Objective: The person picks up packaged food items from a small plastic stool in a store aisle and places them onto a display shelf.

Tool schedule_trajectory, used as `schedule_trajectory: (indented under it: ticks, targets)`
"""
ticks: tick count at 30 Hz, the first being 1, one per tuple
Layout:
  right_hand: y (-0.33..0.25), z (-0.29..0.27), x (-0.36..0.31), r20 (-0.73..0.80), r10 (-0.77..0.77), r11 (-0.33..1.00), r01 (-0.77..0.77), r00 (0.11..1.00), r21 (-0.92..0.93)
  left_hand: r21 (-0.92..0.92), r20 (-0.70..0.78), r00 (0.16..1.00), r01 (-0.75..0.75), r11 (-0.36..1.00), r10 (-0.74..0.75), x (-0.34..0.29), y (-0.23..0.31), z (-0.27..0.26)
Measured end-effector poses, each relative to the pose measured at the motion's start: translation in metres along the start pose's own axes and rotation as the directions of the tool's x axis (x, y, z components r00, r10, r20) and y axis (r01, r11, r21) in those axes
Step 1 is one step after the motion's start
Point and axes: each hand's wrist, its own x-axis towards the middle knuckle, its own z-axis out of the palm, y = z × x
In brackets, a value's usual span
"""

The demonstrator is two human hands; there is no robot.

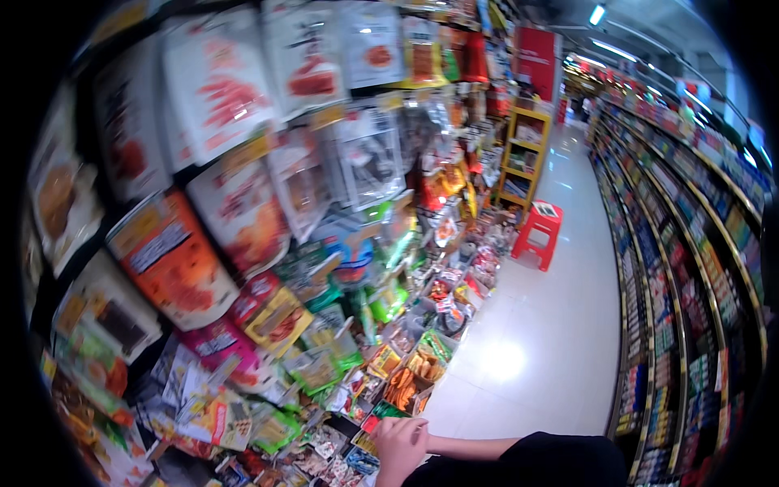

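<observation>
My left hand point(394, 448) and my right hand point(417, 431) are together near the lower middle, one folded against the other. The fingers look closed, and no item shows in either hand. My right forearm reaches in from the right out of a dark sleeve point(552, 461). Just beyond the hands are low bins with orange packaged snacks point(402, 388) and small colourful packets point(361, 461). How the fingers interlock is too small to make out.
At left hang rows of snack pouches, among them an orange pouch point(172, 258) and a white pouch point(217, 81). Ahead in the aisle point(519, 341) stand a red plastic stool point(537, 235) and a yellow rack point(523, 154). Long stocked shelves point(673, 300) line the right side.
</observation>
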Motion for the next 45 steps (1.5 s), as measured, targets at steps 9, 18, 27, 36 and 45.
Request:
schedule_trajectory:
  ticks: [9,18,27,36,45]
  targets:
    - [-0.003,-0.161,-0.095,-0.024,0.116,0.947,-0.104,0.993,0.304,-0.883,0.441,0.878,0.462,0.085,-0.186,0.079,0.071,0.115]
    - [-0.045,-0.276,-0.180,-0.707,-0.007,0.999,0.040,0.707,0.029,-0.804,0.587,0.760,0.588,0.091,0.279,0.150,0.169,0.255]
    - [-0.024,-0.381,-0.211,-0.899,0.150,0.983,-0.158,0.413,0.091,-0.592,0.731,0.519,0.805,0.032,0.442,0.222,0.196,0.369]
    - [-0.095,-0.527,-0.190,-0.815,0.100,0.896,0.305,0.570,0.323,-0.662,0.580,0.586,0.744,-0.092,0.567,0.349,0.204,0.459]
    - [-0.082,-0.630,-0.142,-0.776,0.007,0.950,0.237,0.631,0.201,-0.748,0.613,0.612,0.653,0.117,0.501,0.431,0.205,0.503]
